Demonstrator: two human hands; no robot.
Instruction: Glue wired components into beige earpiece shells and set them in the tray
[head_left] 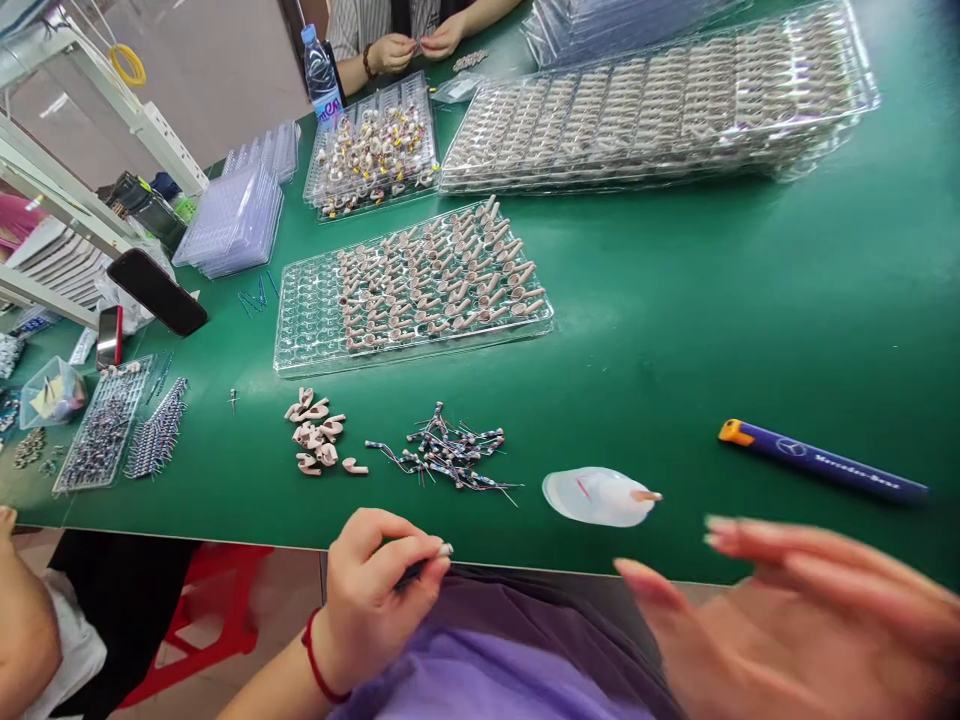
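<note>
My left hand (384, 592), with a red cord on its wrist, pinches a small part with a pale tip (446, 550) at the table's front edge. The fingers hide most of that part. My right hand (802, 620) is blurred, its thumb and fingers spread apart with nothing between them. Just beyond the left hand lies a tangle of small wired components (454, 455). Left of it is a small heap of beige hollow shells (319, 432). A translucent white shallow dish (592, 497) with a brownish tip at its right end sits between the hands.
A clear tray (307, 310) holds rows of beige shells. Behind it stand a tray of coloured parts (375, 150) and stacked filled trays (645, 120). A dark blue, orange-ended stick (832, 465) lies right. A phone (157, 290) leans left. Other people's hands (416, 50) work opposite.
</note>
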